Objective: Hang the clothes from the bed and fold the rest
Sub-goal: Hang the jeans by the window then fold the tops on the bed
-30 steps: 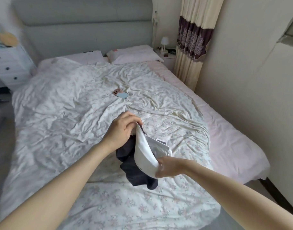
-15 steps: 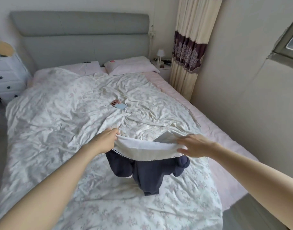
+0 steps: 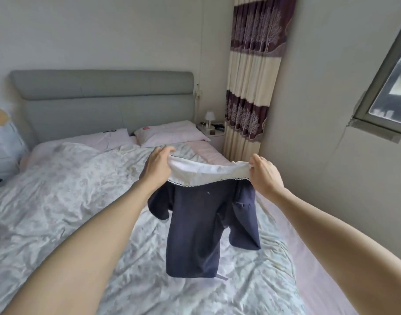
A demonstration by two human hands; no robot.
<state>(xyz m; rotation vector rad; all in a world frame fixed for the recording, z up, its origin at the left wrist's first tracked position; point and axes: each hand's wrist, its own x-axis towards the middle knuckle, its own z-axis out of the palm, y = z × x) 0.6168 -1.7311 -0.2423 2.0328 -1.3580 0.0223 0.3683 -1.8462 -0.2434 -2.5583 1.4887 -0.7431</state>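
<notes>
The navy garment point(image 3: 208, 226) with a white lace-edged collar point(image 3: 208, 176) hangs in the air over the foot half of the bed point(image 3: 58, 201), nearer its right edge, clear of the floral duvet. The left hand point(image 3: 157, 167) has its grip clamped on the left end of the collar; the right hand point(image 3: 264, 173) has its grip pinched on the right end. The cloth drapes limp, with sleeves folding inward, so it appears light, soft and without stiffness. It should not slip. The best hold for hanging is judged to be the shoulder seams, beside the collar, where a hanger would enter.
</notes>
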